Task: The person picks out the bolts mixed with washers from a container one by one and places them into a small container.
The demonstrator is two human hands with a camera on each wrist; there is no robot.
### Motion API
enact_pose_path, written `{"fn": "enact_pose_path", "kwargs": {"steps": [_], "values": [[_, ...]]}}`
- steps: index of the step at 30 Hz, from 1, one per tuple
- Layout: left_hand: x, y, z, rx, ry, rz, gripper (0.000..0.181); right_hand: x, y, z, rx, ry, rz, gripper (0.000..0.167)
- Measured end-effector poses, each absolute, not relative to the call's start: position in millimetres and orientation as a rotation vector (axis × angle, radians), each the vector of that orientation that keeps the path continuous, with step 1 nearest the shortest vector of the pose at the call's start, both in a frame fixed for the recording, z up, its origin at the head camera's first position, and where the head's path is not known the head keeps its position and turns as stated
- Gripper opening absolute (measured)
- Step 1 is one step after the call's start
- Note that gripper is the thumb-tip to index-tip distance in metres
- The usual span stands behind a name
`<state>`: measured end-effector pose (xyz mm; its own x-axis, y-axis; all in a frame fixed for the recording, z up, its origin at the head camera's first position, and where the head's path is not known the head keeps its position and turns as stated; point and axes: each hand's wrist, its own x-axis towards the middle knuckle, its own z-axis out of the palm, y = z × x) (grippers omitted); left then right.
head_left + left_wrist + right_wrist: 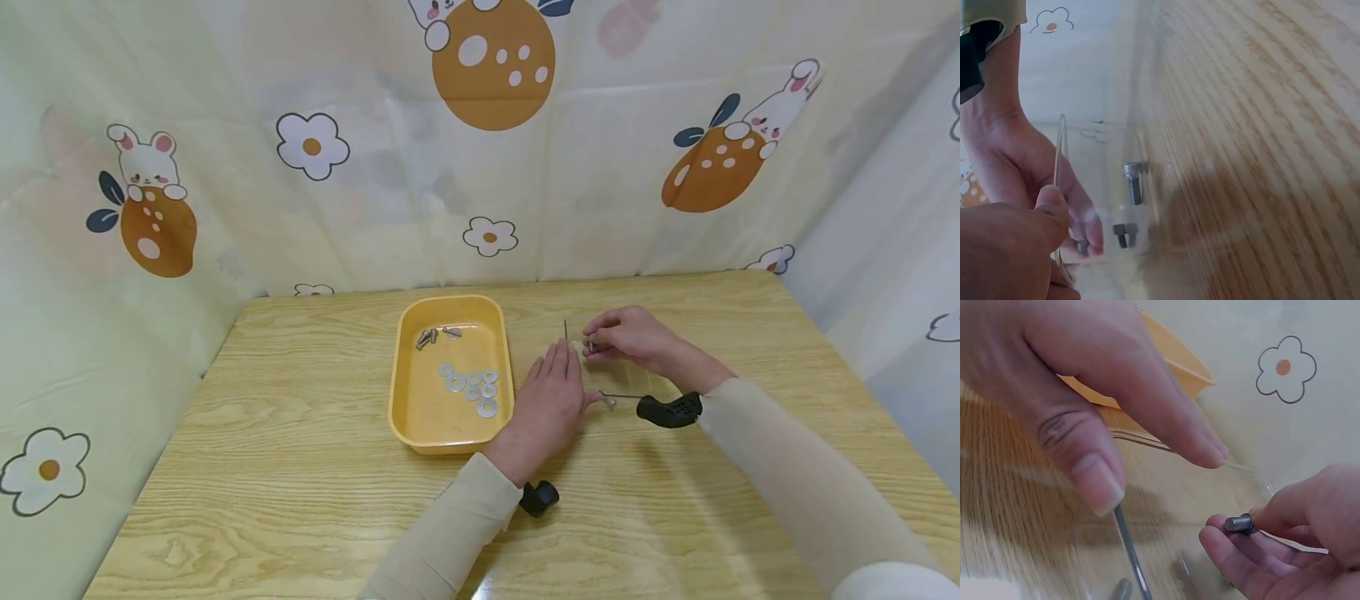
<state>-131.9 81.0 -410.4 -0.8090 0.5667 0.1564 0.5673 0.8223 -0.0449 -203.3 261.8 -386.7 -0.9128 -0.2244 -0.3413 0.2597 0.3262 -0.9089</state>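
Note:
My right hand (637, 337) pinches a small metal bolt (1239, 523) between thumb and fingers, threaded end outward. It is at the far part of a clear plastic box (1062, 150), whose walls are hard to see. My left hand (551, 396) holds the box's near left rim, with the thumb (1100, 484) at one side and the fingers along the wall. Through the clear plastic, a longer socket-head bolt (1134, 184) and a shorter bolt (1120, 235) show in the left wrist view. A bolt (1124, 589) also appears low in the right wrist view.
Left of the hands stands a yellow tray (397, 392) with several flat washers (487, 407) and several bolts (426, 337). All rests on a wood-grain table (300, 467). A patterned curtain (375, 208) hangs behind and at both sides.

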Motion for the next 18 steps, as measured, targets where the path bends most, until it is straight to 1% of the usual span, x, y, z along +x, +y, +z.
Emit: {"fn": "enact_pose_path", "kwargs": {"steps": [10, 18], "values": [[-132, 81, -410, -0.901, -2.842, -0.014, 0.068, -205, 255, -394, 0.011, 2.376, -1.395, 0.035], [-133, 79, -411, -0.891, -2.834, -0.002, 0.068, -206, 248, -391, 0.04, 2.36, -1.43, 0.036]]}}
